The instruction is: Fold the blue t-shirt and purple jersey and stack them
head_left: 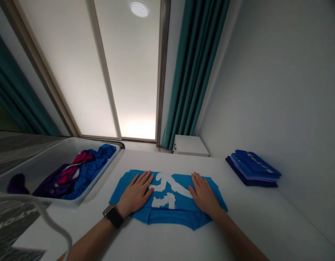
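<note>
White table (172,248), blue garment (167,201) lying flat

At left, a bin (54,154) holds crumpled clothes (92,170). Mid-table, the left hand (137,194) lies open, fingers slightly spread, on the garment's left side; the right hand (204,194) rests likewise on its right. Farther right sits a folded stack (253,168).

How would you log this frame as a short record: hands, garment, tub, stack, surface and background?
left hand: open, palm down on the garment's left part; dark watch on the wrist
right hand: open, palm down on the garment's right part
garment: blue, white print, laid flat
tub: pale, at left, holding crumpled blue, purple and red cloth
stack: folded blue and purple fabrics, at right near the wall
surface: white table
background: teal curtains, frosted panels
</note>
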